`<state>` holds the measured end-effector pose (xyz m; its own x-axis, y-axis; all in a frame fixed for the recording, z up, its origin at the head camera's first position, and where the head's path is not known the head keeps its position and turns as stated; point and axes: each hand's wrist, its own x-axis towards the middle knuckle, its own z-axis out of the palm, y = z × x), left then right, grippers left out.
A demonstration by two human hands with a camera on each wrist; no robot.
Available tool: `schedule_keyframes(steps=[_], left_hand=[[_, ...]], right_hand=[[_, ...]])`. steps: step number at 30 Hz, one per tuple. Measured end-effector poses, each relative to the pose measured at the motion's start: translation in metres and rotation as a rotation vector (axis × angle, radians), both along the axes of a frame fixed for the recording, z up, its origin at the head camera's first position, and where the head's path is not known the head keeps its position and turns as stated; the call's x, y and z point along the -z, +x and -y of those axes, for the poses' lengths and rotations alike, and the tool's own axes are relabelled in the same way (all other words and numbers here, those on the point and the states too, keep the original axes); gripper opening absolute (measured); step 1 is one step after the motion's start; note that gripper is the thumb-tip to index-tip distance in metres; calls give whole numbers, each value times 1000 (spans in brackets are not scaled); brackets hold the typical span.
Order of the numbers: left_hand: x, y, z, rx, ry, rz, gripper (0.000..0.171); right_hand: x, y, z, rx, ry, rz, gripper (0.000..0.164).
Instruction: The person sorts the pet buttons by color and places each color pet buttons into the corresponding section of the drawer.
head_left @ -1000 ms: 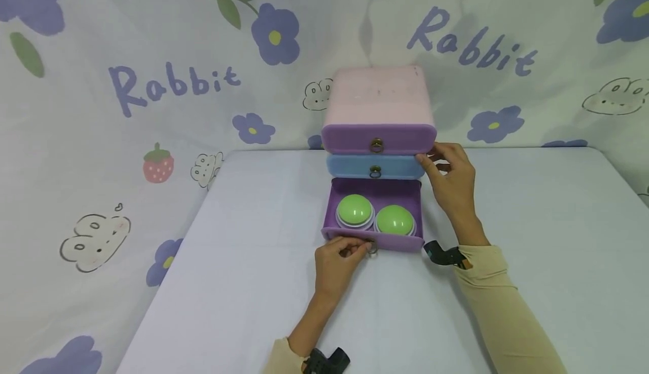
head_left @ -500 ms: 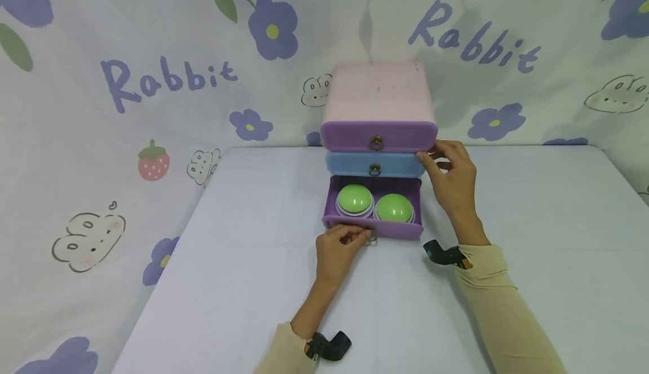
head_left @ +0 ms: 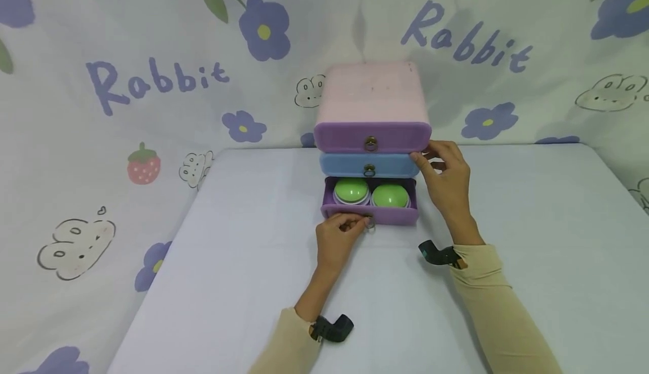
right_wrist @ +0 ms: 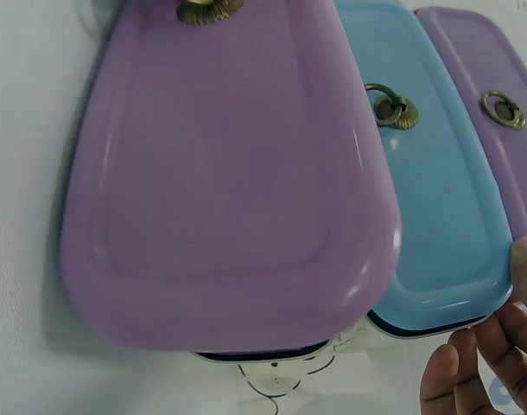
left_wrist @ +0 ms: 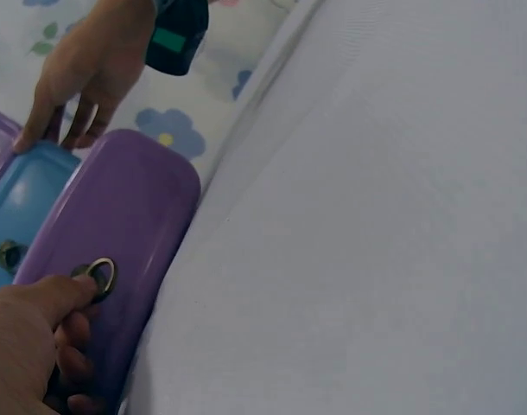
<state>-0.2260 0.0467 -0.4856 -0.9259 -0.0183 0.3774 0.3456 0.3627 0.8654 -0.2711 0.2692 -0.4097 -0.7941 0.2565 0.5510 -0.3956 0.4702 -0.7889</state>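
A small cabinet with a pink top (head_left: 375,95) has a purple top drawer (head_left: 339,137), a blue middle drawer (head_left: 345,165) and a purple bottom drawer (head_left: 398,216), which is partly pulled out. Inside the bottom drawer sit two round things with green domes (head_left: 352,190) and whitish bases. My left hand (head_left: 334,244) pinches the brass ring pull (left_wrist: 110,275) on that drawer's front, its fingers curled against the front panel. My right hand (head_left: 448,179) grips the cabinet's right side, the thumb at the edge of the blue drawer.
The cabinet stands at the back of a white-covered table (head_left: 243,284). Right behind it hangs a cloth (head_left: 182,19) with flowers, rabbits and lettering. Each wrist wears a black camera (head_left: 332,329).
The bottom drawer has slid back toward the cabinet, its front pushed in by my left hand. My right hand keeps its place at the cabinet's side.
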Motion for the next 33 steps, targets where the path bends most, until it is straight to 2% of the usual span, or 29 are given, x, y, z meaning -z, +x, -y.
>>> schedule_keyframes(steps=[20,24,27,31,33], left_hand=[[1,-23,-8,16,18,-57,10],[1,-28,-9,18,14,-58,10],[1,-33,-10,23,11,-60,11],[2,-40,-11,24,18,-58,10],[2,-43,-12,25,23,-58,10]], right_hand=[[3,-2,-1,5,8,-7,34],[-8,5,5,-6,0,-8,33],[-8,5,5,0,7,-7,33],[3,-2,-2,7,13,-4,34],[3,-2,-1,7,12,-1,34]])
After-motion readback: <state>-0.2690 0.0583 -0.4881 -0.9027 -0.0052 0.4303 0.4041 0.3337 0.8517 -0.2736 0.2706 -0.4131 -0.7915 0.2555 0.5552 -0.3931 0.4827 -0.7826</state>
